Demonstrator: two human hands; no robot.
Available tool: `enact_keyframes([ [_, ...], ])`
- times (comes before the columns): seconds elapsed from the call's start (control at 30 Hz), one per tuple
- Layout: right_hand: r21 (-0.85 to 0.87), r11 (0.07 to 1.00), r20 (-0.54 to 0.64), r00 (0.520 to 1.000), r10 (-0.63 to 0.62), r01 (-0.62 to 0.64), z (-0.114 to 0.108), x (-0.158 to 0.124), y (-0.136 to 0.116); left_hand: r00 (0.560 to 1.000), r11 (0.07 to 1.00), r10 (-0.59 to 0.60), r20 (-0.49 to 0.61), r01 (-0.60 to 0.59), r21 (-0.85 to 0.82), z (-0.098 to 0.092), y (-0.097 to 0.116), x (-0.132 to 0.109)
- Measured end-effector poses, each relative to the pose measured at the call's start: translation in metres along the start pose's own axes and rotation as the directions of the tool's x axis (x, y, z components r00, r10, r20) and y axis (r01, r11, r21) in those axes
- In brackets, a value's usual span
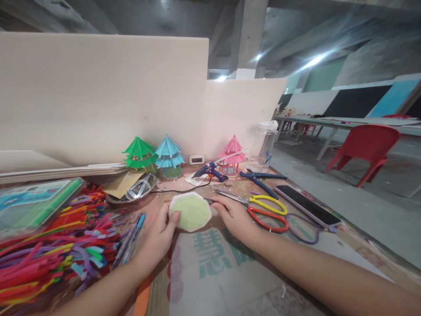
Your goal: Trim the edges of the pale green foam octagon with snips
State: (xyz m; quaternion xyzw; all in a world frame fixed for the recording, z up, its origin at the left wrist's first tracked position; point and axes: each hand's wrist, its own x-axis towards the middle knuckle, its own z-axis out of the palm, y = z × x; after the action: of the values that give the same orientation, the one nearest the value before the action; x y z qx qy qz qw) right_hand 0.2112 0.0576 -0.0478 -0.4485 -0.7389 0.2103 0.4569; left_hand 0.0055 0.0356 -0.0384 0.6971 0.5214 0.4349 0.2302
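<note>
My left hand [160, 235] holds the left edge of a pale green, white-rimmed octagonal base [190, 212] lying on the cardboard mat, thumb on top. My right hand [232, 215] is closed in a pinch at the base's right edge, gripping a thin dark pointed tool [208, 201] whose tip touches the base. Just right of that hand lie scissors with yellow handles [266, 202] and scissors with red handles [268, 219].
A heap of coloured pipe cleaners [59, 250] fills the left. Green [140, 154], blue [169, 156] and pink [232, 156] paper pavilions stand by the back board, with a glue gun [210, 172], blue pliers [261, 180], a phone [307, 205], a bottle [267, 142] and a red chair [365, 147].
</note>
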Motion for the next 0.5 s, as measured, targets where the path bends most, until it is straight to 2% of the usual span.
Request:
enact_keyframes([
  [0.07, 0.004, 1.0, 0.015, 1.0, 0.008, -0.008, -0.0002, 0.0003, -0.0001, 1.0, 1.0, -0.001, 0.003, 0.001, 0.02, 0.0, -0.0026, 0.0001],
  [0.3, 0.034, 0.999, -0.043, 0.999, 0.026, -0.025, 0.0018, -0.0002, 0.0047, 1.0, 0.997, 0.018, -0.003, -0.018, 0.073, -0.0008, -0.0042, 0.0001],
  [0.5, 0.016, 1.0, -0.033, 0.999, -0.021, 0.021, 0.0018, -0.0009, 0.0039, 1.0, 0.998, 0.026, -0.004, -0.026, 0.052, 0.0002, -0.0012, 0.0001],
])
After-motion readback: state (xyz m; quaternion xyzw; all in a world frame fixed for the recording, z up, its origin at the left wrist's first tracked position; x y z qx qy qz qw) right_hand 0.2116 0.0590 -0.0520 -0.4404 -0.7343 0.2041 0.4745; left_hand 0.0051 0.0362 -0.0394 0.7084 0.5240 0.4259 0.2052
